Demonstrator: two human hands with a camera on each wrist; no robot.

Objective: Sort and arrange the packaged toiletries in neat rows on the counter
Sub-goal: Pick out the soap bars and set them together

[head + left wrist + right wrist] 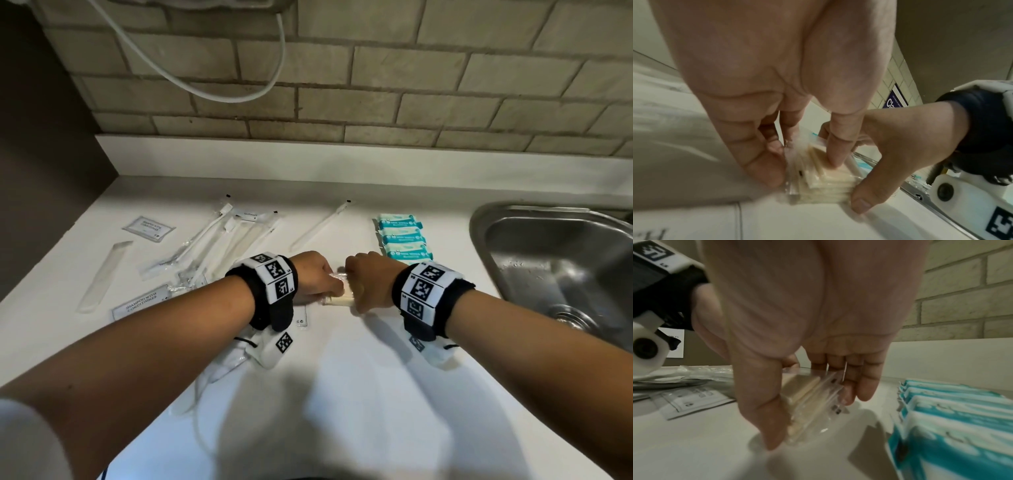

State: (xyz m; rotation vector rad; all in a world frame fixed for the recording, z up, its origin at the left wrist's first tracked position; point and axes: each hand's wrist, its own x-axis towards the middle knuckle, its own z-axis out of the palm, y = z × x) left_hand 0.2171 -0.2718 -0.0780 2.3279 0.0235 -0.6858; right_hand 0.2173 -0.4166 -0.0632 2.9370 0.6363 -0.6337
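A small stack of clear-wrapped cream packets (337, 297) stands on the white counter (342, 394) at the centre. My left hand (325, 279) pinches its left side, with the thumb pressing on top in the left wrist view (803, 170). From the right, my right hand (358, 281) grips the same stack (812, 399) between thumb and fingers (816, 418). The packets (826, 183) are fanned slightly, not squared. A row of teal wet-wipe packs (402, 240) lies just beyond my right hand. Wrapped toothbrushes (222, 240) lie in a loose pile at the left.
A steel sink (555, 260) is sunk into the counter at the right. Shampoo sachets (149, 228) and a long wrapped comb (102, 274) lie at the far left. One toothbrush (320, 226) lies alone behind my hands. A brick wall (376, 102) backs the counter.
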